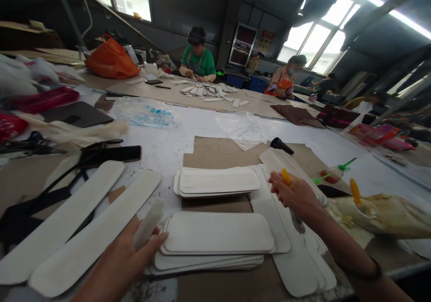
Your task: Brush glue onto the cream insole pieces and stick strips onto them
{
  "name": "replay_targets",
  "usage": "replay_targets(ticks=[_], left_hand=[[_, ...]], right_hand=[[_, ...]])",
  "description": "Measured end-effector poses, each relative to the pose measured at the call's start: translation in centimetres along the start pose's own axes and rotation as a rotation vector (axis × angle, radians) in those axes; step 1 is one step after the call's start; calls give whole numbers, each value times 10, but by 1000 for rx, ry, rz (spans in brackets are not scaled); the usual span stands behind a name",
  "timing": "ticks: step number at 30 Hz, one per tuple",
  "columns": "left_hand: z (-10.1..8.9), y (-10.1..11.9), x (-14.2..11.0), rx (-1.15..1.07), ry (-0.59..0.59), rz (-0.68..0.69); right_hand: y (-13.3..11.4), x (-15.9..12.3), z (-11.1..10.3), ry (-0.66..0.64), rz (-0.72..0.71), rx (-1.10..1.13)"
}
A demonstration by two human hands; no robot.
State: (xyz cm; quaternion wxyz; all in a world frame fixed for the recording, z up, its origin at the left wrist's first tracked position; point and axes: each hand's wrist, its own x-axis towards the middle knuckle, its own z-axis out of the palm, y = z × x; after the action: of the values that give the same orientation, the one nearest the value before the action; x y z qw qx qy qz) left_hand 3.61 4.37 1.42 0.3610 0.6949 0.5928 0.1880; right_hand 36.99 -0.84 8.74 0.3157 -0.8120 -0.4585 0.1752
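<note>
My left hand (126, 252) is closed around a narrow off-white flat piece (150, 223) that stands up at a slant. Its fingertips reach the left edge of the near stack of white rounded panels (218, 232). Behind that stack lies a second pile of similar panels (218, 180). My right hand (296, 192) grips a tool with a yellow handle (286, 176); what looks like its metal blade (298, 223) shows below the palm. Under my right forearm, more long white panels (296, 261) are fanned out.
Two long white strips (96, 234) lie on the left by black straps and a phone (129, 153). At right are a glue-smeared bag (393, 214), another yellow handle (355, 192) and green-tipped bottles (336, 171). Co-workers (198, 59) sit across the table behind a pile of white pieces (208, 91).
</note>
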Motion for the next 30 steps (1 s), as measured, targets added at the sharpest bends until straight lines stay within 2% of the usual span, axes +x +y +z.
replay_targets(ticks=[2, 6, 9, 12, 14, 16, 19, 21, 25, 30], left_hand=[[-1, 4, 6, 102, -89, 0], [7, 5, 11, 159, -153, 17], [12, 0, 5, 151, -189, 63], [11, -4, -6, 120, -209, 88], [9, -5, -15, 88, -209, 98], [8, -6, -24, 61, -186, 104], [10, -11, -35, 46, -124, 94], [14, -21, -40, 44, -63, 186], [27, -46, -46, 62, 142, 573], [32, -56, -52, 207, 167, 686]], right_hand=[[-11, -19, -3, -47, -61, 47], [-32, -54, -1, -62, -214, 10], [-41, -73, 13, -122, -138, 168], [-45, -85, 36, -213, 0, 494], [-46, -91, 52, -288, 41, 673], [-47, -95, 67, -317, 59, 767], [-46, -99, 84, -275, 91, 796], [-45, -100, 92, -244, 108, 802], [-48, -101, 102, -257, 140, 817], [-58, -99, 110, -267, 124, 781]])
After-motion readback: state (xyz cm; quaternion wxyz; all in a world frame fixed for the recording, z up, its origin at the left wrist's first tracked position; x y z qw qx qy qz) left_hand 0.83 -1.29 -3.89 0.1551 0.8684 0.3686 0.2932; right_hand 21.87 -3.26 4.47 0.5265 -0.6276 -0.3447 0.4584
